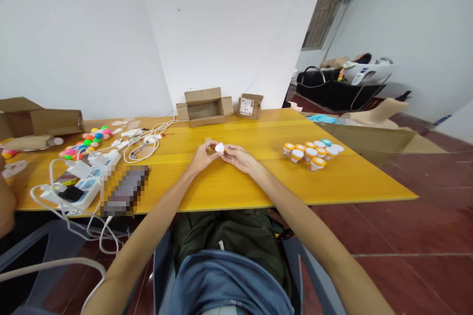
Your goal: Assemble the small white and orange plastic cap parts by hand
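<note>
Above the middle of the yellow table, a small jar with a round white top and a hint of orange at its rim is held between both hands. My left hand grips it from the left, thumb and fingers closed around its side. From the right, the fingers of my right hand pinch it too; its lower part is hidden by the fingers. To the right stands a group of several small clear jars with orange-and-white lids, one lid being teal.
Two open cardboard boxes, a wider one and a smaller one, stand at the back. On the left lie a power strip with plugs and cables, a blurred phone and colourful balls. Another person's arm shows far left.
</note>
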Motion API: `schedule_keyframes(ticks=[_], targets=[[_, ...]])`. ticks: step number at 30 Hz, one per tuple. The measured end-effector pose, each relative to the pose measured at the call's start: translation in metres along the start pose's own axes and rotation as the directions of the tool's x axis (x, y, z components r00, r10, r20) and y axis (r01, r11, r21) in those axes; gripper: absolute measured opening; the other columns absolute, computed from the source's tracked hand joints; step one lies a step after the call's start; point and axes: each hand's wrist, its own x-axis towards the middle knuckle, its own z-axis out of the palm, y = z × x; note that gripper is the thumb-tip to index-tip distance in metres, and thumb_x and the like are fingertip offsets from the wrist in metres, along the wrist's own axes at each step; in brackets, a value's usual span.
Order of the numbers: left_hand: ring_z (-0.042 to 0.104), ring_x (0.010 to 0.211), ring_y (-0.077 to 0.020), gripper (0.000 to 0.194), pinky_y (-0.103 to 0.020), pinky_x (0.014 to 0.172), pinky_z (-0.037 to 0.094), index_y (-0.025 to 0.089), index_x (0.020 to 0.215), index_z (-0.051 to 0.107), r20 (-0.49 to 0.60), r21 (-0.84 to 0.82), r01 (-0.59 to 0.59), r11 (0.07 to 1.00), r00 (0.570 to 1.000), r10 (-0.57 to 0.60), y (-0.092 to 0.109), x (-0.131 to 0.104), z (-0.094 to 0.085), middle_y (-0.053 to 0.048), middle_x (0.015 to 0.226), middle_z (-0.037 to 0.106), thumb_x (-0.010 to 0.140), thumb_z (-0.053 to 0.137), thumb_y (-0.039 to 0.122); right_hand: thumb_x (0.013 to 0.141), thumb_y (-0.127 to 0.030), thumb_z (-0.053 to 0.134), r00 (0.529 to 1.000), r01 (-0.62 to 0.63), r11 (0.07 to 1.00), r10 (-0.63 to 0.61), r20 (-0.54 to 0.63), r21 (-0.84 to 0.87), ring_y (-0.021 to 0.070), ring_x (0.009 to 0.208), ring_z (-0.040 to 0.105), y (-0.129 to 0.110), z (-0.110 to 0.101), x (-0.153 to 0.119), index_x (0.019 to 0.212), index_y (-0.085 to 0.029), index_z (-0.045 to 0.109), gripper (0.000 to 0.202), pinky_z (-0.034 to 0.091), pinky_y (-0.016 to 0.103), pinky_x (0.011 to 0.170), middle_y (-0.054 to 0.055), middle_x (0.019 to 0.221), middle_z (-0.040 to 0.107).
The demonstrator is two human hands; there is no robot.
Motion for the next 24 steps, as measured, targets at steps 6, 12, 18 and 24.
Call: schedule_keyframes(ticks=[6,12,18,24], targets=[[0.063,0.087,-0.0183,0.026,-0.03,0.076,0.047,0.022,0.097,0.071,0.013,-0.048,0.007,0.999,1.0,-0.006,0.0011,0.0004,-0.0015,-0.002,0.093,0.07,0.079,0.073,0.041,0.086,-0.006,0.065,0.999,-0.007,0.999,0.005,-0.046,-0.048,0.011,0.076,0.068,-0.0006,0.0015,0.0005,0.077,-0.016,0.072,0.016,0.059,0.021,0.078,0.004,0.081,0.074],[0.062,0.088,-0.019,0.03,-0.03,0.074,0.047,0.022,0.098,0.072,0.025,-0.057,-0.008,0.998,1.0,0.009,-0.0016,0.0014,-0.0033,-0.003,0.093,0.07,0.077,0.075,0.043,0.086,-0.01,0.069,0.999,0.016,0.993,-0.021,-0.039,-0.117,0.013,0.078,0.069,0.0013,-0.0021,0.0033,0.077,-0.016,0.073,0.011,0.059,0.025,0.082,0.006,0.083,0.075],[0.063,0.09,-0.0195,0.028,-0.03,0.075,0.047,0.023,0.099,0.074,0.033,-0.07,-0.021,0.997,0.999,0.023,-0.0024,0.0022,-0.0037,-0.003,0.094,0.07,0.076,0.077,0.037,0.088,-0.013,0.068,0.999,0.002,0.992,-0.008,-0.048,-0.126,0.0121,0.071,0.067,0.0013,-0.0019,0.003,0.077,-0.015,0.073,0.013,0.059,0.024,0.076,0.007,0.078,0.073],[0.062,0.091,-0.02,0.03,-0.031,0.076,0.047,0.023,0.101,0.074,0.048,-0.088,-0.03,0.996,0.998,0.034,0.0,0.0021,-0.0044,-0.004,0.095,0.07,0.075,0.078,0.037,0.088,-0.014,0.069,0.999,-0.004,0.992,-0.002,-0.05,-0.128,0.0113,0.066,0.064,0.0,-0.0026,0.0014,0.077,-0.014,0.072,0.012,0.057,0.022,0.069,0.006,0.074,0.072]])
